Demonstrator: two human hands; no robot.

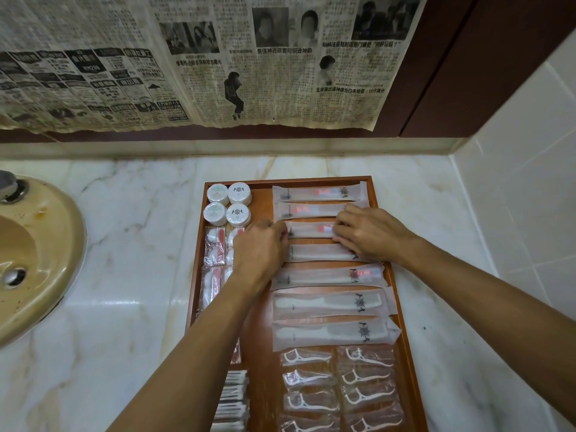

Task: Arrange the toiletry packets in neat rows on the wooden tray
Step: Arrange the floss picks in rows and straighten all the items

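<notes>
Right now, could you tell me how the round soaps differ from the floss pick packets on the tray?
The round soaps are white discs at the tray's far left corner; the floss pick packets are clear, flat, at its near end. Four soaps show; more floss packets. Both lie in two columns.

Two bare forearms reaching in from below, no sleeves in view, left hand (260,249) and right hand (366,233) without gloves, no rings, watch or bracelets showing, short plain fingernails

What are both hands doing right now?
Left hand: pinches the left end of the third long translucent toothbrush packet.
Right hand: fingers rest on that packet's right end; grip cannot be told.
</notes>
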